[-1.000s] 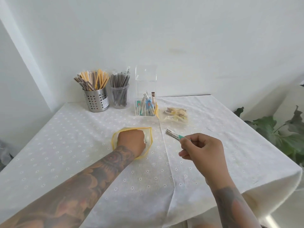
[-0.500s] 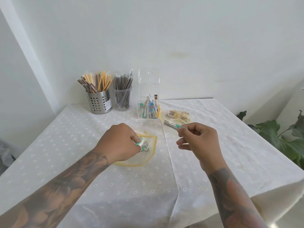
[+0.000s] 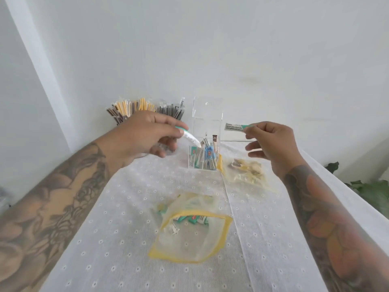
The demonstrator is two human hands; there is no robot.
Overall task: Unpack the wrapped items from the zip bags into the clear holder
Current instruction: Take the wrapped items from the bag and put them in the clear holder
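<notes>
The clear holder (image 3: 207, 114) stands at the back of the table with several wrapped items in its lower compartments. My left hand (image 3: 143, 133) pinches a green-and-white wrapped item (image 3: 189, 139), its tip pointing down at the holder's left compartment. Just right of the holder, my right hand (image 3: 271, 142) holds a second wrapped item (image 3: 233, 127) level, beside the holder's upper part. A yellow-edged zip bag (image 3: 189, 228) lies open in the middle of the cloth with several green wrapped items inside. A second zip bag (image 3: 246, 171) with pale items lies right of the holder.
A perforated metal cup of yellow and brown wrapped sticks (image 3: 126, 110) and a clear cup of dark sticks (image 3: 170, 111) stand behind my left hand. The white dotted tablecloth (image 3: 105, 239) covers the table. A green plant (image 3: 370, 192) is off the right edge.
My left hand has lifted a wrapped item out of the open bag and carried it up to the holder. My right hand has moved its item forward beside the holder.
</notes>
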